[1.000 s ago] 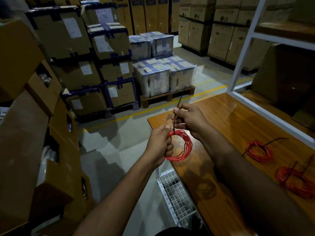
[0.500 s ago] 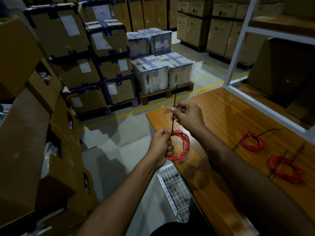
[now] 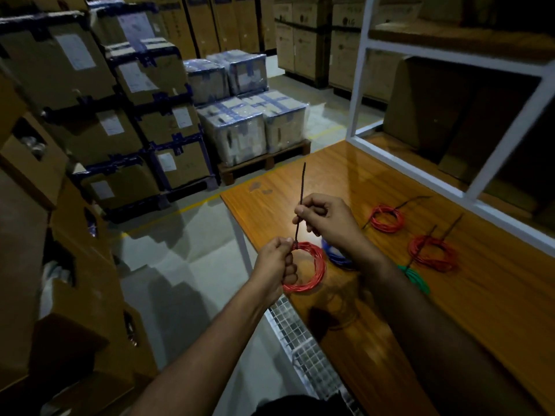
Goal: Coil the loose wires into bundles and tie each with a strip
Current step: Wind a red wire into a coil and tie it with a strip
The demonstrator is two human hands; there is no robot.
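Note:
My left hand point(image 3: 277, 267) grips a coiled red wire bundle point(image 3: 315, 270) at its top, held over the left edge of the wooden table point(image 3: 375, 172). A dark strip point(image 3: 301, 193) is wrapped round the bundle where my left hand holds it and stands up from there. My right hand point(image 3: 326, 217) pinches that strip partway up. Two more red coils lie on the table to the right: the far red coil point(image 3: 386, 218) and the near red coil point(image 3: 432, 253), each with a dark strip on it.
A blue wire point(image 3: 338, 258) and a green wire point(image 3: 417, 279) lie on the table, partly hidden by my right forearm. A white shelf frame point(image 3: 357, 85) stands at the table's back. A wire mesh basket point(image 3: 303, 349) sits below the table edge. Stacked cartons point(image 3: 99, 94) fill the left.
My right hand has slid higher up the strip and away from the coil, so more strip shows between the hands. The view has shifted, and the blue and green wires show now.

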